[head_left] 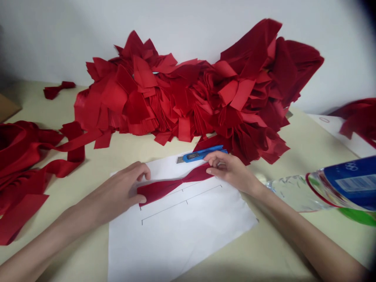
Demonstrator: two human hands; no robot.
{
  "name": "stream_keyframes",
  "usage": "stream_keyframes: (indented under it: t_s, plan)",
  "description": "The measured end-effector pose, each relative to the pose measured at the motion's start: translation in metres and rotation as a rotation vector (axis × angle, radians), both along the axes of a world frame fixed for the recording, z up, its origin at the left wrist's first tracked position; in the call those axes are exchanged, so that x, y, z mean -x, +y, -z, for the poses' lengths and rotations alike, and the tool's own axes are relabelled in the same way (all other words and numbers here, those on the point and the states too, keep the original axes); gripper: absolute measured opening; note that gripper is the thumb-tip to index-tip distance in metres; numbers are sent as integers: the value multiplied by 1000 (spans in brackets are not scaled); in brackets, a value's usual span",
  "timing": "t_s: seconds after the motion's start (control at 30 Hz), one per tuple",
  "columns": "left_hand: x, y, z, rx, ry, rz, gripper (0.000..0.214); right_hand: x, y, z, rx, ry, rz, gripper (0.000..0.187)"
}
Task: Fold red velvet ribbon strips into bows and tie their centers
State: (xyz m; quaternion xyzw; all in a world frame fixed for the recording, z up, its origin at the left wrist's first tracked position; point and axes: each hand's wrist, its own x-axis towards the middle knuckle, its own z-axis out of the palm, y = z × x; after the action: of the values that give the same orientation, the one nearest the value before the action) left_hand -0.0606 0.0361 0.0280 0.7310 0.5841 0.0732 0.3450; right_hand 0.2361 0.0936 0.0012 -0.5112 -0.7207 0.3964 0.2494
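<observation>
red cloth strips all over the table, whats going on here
A person is handling a red cloth strip, gathered narrow at its middle, on white paper with drawn lines. Their left hand is on one end and their right hand is on the other, beside a blue utility knife. A large heap of red strips sits behind, with a plastic water bottle to the right.

Below the red fabric strip [164, 187], the white paper sheet [182, 239] gives my left hand [117, 192] room to slide toward me. My right hand [232, 170] has less: the blue utility knife [199, 154] lies just above it, the plastic water bottle [320, 192] sits to its right (on its side, near my wrist), and the heaped red fabric pieces [188, 98] block the far side.
</observation>
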Motion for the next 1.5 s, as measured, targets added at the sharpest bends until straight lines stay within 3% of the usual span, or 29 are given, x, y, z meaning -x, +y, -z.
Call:
stream_keyframes:
  t_s: [0.13, 0.2, 0.33, 0.47, 0.7, 0.8, 0.9, 0.97, 1.03, 1.13, 1.3, 1.4, 1.5]
  plan:
    - [-3, -6, 9, -94, -154, 328, 66, 0, 0, 2, -26, -10, -8, 21]
    - [-3, -9, 16, -82, -175, 424, 83, -2, -1, 2, -61, -44, -30, 18]
    - [-2, -12, 23, -91, -123, 473, 92, 0, -7, -4, -247, -207, -99, 14]
    - [-4, -14, 24, -174, -87, 494, 94, 15, -20, -11, -452, -277, -261, 27]
    - [-11, -15, 21, -219, -90, 498, 89, 44, -28, -9, -452, -284, -439, 14]
    - [-9, -8, 13, -254, -213, 350, 59, 44, -25, -7, -517, -321, -420, 12]
    - [1, 3, 4, -382, -324, -29, 29, 41, -24, -8, -568, -349, -365, 10]
    - [9, 9, 0, -442, -321, -268, 22, 39, -23, -11, -572, -358, -343, 9]
    - [13, 14, -3, -460, -282, -408, 19, 38, -22, -15, -590, -354, -342, 10]
    - [8, 19, -9, -289, -316, -354, 15, 41, -24, -25, -646, -327, -392, 13]
    - [-17, 18, -12, 486, -635, 37, 23, 50, -32, -45, -773, -246, -474, 16]
    - [-24, 13, -6, 752, -807, 55, 29, 54, -38, -54, -811, -229, -490, 18]
    - [-23, 9, -1, 858, -953, 13, 24, 56, -42, -57, -836, -238, -499, 23]
